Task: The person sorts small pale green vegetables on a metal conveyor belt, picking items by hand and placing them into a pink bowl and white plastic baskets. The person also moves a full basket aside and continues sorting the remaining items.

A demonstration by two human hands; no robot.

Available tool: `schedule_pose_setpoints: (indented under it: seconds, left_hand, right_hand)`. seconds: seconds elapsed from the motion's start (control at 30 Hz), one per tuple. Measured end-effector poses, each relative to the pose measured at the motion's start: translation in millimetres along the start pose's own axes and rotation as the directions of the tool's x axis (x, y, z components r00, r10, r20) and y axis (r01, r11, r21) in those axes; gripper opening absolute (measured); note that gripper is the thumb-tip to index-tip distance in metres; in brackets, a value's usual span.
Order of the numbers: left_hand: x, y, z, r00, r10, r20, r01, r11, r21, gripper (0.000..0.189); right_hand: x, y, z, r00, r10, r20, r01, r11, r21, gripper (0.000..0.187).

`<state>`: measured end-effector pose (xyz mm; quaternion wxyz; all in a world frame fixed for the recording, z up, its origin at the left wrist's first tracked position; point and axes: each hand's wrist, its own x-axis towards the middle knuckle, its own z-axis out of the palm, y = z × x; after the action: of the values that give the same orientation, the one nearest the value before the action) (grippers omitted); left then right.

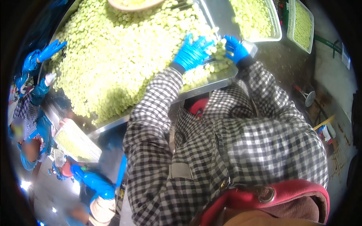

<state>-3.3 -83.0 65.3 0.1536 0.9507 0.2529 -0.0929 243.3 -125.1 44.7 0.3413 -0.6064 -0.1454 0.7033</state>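
A thick heap of pale green, oval fruit that look like grapes [118,56] covers a metal sorting table [208,89]. My left hand [193,52], in a blue glove, lies palm down on the fruit near the table's right side. Its fingers are spread, with loose fruit around the fingertips. At the table's right corner is my right hand [236,49], also gloved in blue. Its fingers are bent and apart, close to a few single fruits, and its palm is turned out of sight. Between my hands the fruit lies in a thinner layer.
A white plastic crate [278,31] of fruit stands beyond my right hand, with another crate [312,42] farther right. A pinkish bowl rim [135,8] shows at the top. Co-workers' gloved hands [52,50] reach the table's left edge, near a white tub [90,144].
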Motion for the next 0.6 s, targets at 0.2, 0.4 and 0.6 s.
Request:
schedule_pose_setpoints:
  seconds: [0.2, 0.4, 0.6]
  left_hand:
    - [-79.8, -90.9, -45.6, 0.916, -0.4, -0.039, 0.402, 0.912, 0.079, 0.057]
    - [-107.6, -99.9, -40.4, 0.732, -0.667, -0.139, 0.662, 0.744, -0.086, 0.072]
    - [-103.4, -94.0, -47.0, 0.663, -0.716, -0.217, 0.699, 0.697, -0.163, 0.09]
  right_hand:
    - [-1.4, -2.2, 2.6, 0.966, 0.258, -0.013, -0.242, 0.918, 0.313, 0.036]
    - [6.6, -1.3, 0.2, 0.966, 0.26, -0.01, -0.238, 0.899, 0.368, 0.034]
    - [1.9, 0.3, 3.5, 0.971, 0.238, -0.01, -0.218, 0.905, 0.365, 0.038]
